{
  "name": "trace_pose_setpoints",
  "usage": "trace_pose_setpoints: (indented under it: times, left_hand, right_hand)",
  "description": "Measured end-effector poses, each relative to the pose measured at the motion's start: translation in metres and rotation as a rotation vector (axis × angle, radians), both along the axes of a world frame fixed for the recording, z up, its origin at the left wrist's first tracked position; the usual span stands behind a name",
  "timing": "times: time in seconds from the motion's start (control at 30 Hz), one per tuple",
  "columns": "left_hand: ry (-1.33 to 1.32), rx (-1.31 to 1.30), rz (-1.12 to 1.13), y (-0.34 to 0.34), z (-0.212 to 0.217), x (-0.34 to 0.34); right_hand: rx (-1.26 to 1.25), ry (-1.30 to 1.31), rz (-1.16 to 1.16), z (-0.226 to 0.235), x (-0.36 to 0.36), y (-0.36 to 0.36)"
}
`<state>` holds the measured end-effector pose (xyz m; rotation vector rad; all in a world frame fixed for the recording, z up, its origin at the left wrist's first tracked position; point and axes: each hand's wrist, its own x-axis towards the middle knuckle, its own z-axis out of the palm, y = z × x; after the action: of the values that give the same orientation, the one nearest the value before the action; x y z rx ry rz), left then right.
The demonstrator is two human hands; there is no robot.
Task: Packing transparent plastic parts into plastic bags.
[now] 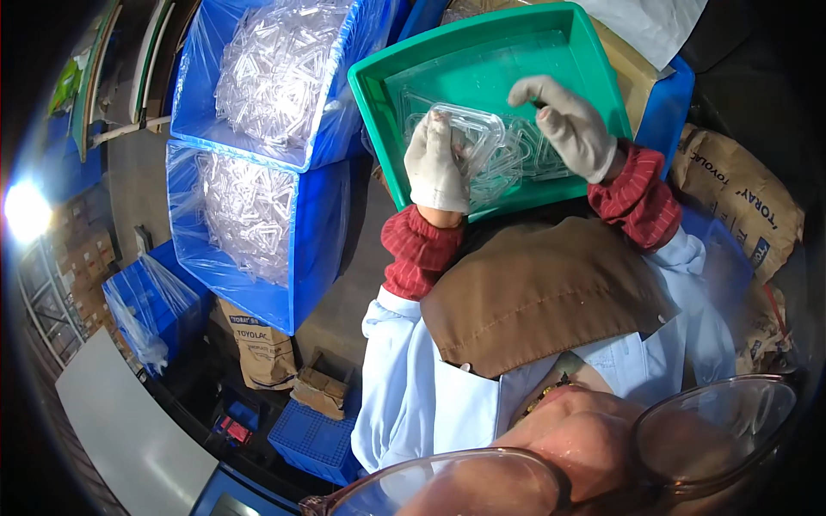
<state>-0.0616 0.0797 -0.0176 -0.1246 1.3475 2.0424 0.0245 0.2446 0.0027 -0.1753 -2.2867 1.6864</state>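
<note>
My left hand (437, 168), in a pale work glove, is closed on a clear plastic frame (482, 120) with rounded corners. It is over the left part of a green tray (379, 129). More clear plastic pieces (533, 155) lie in a loose pile in the tray below it. My right hand (572, 129), gloved too, hovers above the tray's right side, apart from the frame. Its index finger is bent forward and there is a gap to the thumb. A small dark spot shows near the thumb tip; I cannot tell what it is.
Two blue bins (292, 249) lined with clear film stand at the left, heaped with clear plastic parts (249, 211). Behind the tray lies a white sheet (641, 30). Brown paper sacks (731, 198) are at the right, another sack (258, 348) and a blue crate (314, 439) at the lower left.
</note>
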Motion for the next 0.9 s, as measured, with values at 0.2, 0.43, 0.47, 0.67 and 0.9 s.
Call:
trace_pose_setpoints:
  times: [0.2, 0.43, 0.47, 0.67, 0.9]
  left_hand:
    - [0.154, 0.003, 0.035, 0.001, 0.002, 0.011]
    - [0.102, 0.048, -0.061, -0.005, -0.01, 0.008]
    - [0.101, 0.047, -0.061, -0.006, -0.012, 0.007]
    - [0.177, 0.022, -0.209, -0.02, -0.017, 0.0]
    - [0.421, 0.035, -0.343, -0.021, -0.007, 0.029]
  right_hand:
    - [0.206, 0.231, 0.107, -0.011, 0.003, -0.015]
    - [0.194, 0.234, 0.138, -0.013, 0.003, -0.015]
    - [0.211, 0.252, 0.144, -0.013, 0.003, -0.015]
    - [0.238, 0.279, 0.222, -0.013, -0.002, -0.016]
    - [0.241, 0.073, 0.134, -0.016, -0.017, -0.031]
